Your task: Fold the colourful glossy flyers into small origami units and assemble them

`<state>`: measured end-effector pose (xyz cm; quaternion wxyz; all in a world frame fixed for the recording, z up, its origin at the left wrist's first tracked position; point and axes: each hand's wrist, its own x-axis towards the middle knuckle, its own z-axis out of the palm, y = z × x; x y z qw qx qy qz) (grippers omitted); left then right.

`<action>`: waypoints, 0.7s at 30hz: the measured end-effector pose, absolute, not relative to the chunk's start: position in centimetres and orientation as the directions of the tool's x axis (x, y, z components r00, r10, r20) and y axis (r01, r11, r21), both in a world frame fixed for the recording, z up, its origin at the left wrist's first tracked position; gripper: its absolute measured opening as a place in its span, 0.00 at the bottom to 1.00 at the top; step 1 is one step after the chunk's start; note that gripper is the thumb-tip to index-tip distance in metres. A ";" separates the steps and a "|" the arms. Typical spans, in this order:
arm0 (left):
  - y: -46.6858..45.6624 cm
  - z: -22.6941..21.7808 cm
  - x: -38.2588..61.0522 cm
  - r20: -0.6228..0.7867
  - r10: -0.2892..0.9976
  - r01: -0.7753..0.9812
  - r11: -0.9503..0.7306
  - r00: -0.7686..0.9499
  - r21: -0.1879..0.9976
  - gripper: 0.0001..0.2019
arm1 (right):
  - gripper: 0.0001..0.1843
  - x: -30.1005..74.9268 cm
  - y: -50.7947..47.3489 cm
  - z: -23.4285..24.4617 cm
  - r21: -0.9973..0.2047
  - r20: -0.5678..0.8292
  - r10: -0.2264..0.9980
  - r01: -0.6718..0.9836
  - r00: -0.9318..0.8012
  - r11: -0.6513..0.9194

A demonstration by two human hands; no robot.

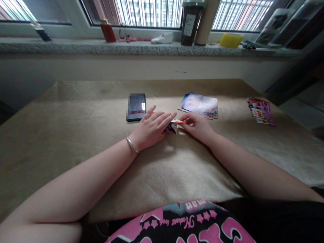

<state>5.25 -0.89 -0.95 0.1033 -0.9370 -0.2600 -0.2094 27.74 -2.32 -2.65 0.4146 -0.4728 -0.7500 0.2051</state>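
Observation:
My left hand [153, 130], with a silver bangle at its wrist, lies flat with fingers stretched over a small colourful foil packet [171, 128]. Most of the packet is hidden beneath that palm. At its right end, the thumb and fingers of my right hand [196, 125] pinch an orange-and-white edge of the packet. Just behind my right hand rests a loose stack of large shiny cards [199, 104], pale violet and blue on top. A dark phone [137, 106] with its screen lit lies behind my left hand.
Several colourful packets [260, 111] lie overlapped at the right of the cloth-covered table [76, 135]. On the granite windowsill [141, 49] stand a dark jar [190, 25], a yellow tape roll [231, 40] and a red box [108, 32].

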 end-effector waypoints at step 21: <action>-0.8 -1.1 5.6 0.675 0.494 0.421 -0.860 0.548 0.288 0.12 | 0.13 26.0 -3.9 -1.3 -0.687 0.545 0.798 0.408 -0.257 0.601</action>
